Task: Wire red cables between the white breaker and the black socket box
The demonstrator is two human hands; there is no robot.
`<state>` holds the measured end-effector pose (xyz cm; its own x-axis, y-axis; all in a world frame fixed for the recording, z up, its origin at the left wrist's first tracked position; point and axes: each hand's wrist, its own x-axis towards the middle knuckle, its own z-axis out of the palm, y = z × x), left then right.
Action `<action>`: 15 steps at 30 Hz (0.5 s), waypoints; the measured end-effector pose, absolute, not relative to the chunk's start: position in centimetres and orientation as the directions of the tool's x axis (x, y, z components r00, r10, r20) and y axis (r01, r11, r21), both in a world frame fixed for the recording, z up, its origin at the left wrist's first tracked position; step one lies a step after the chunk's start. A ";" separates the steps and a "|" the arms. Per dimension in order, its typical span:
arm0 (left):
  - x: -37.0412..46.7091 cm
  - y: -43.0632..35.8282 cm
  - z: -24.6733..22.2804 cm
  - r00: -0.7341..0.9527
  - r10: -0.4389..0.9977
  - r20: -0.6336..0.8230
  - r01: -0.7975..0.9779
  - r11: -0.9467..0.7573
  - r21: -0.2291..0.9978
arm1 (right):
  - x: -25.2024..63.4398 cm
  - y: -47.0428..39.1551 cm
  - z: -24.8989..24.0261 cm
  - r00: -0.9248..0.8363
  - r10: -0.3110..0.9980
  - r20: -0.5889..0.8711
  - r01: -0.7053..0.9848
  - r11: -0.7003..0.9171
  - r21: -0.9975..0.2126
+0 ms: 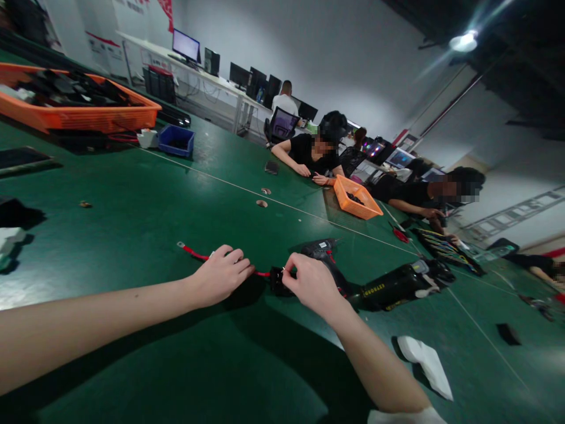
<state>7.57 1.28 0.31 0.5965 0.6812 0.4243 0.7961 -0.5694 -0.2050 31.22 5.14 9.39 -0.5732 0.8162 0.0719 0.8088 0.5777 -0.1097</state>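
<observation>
A red cable (194, 254) with a metal ring lug at its left end runs under my left hand (222, 274), whose fingers are closed over it. The cable comes out on the right and meets a small black part (276, 280) on the table. At that part, my right hand (312, 284) pinches something small and light-coloured between thumb and forefinger; its kind is too small to make out. Just beyond my right hand lies a black and red power drill (321, 249), partly hidden by it. A black cylinder with yellow lettering (392, 285) lies to the right.
An orange basket (145, 115) of black parts stands at the far left, beside a blue bin (176, 141). Another orange basket (375, 211) sits near two co-workers across the green table (132, 194). A white object (427, 362) lies front right, with several screwdrivers (445, 250) farther back.
</observation>
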 end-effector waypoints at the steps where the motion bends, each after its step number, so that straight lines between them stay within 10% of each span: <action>1: 7.6 1.3 0.3 0.599 0.679 0.424 0.794 -0.572 -0.204 | 31.3 5.2 9.4 -0.581 0.811 0.069 0.802 0.585 -0.120; 15: 7.6 1.3 0.6 0.597 0.679 0.426 0.793 -0.578 -0.192 | 31.7 5.9 10.1 -0.539 0.842 0.014 0.826 0.532 -0.186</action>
